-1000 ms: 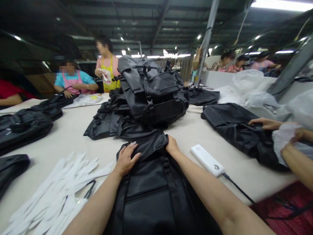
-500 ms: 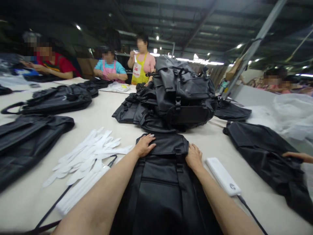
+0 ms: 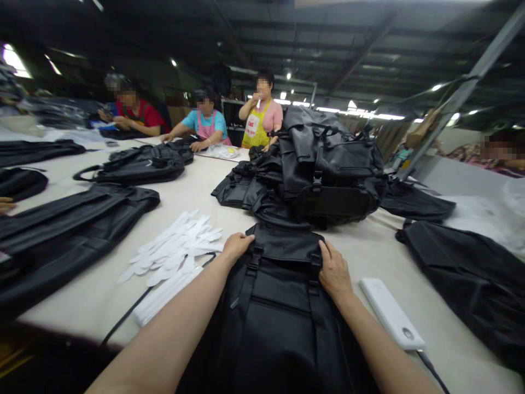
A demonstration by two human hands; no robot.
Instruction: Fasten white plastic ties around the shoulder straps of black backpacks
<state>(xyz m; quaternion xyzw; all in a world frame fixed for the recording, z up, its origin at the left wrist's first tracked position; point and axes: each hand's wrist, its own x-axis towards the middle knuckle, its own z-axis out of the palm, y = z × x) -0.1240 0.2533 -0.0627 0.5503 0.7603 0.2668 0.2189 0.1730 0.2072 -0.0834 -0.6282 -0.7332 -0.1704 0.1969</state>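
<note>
Black coated-fabric backpack (image 3: pixel 273 323) lies flat on the work table (image 3: pixel 82 306), near centre, top end pointing far, just in front of the stacked black backpacks (image 3: pixel 328 169). Left hand (image 3: pixel 237 246) sits palm-down on its top edge, open, no closed grip. Right hand (image 3: pixel 334 271) is on the right edge beside the strap; can't tell if it's pinching or only resting.

Handling, my read: light and soft, the body looks limp, so it will likely sag if lifted from one corner. The surface looks smooth, so flat palms could slide. Better hold points are the two webbing straps (image 3: pixel 246 290) running down the front, taken together, or the stiffer-looking top flap (image 3: pixel 287 246). The front zip (image 3: pixel 266 306) is a poor hold.

Nearby: white gloves (image 3: pixel 172 254) to the left, white power bank (image 3: pixel 389 312) just right of the right hand.
</note>
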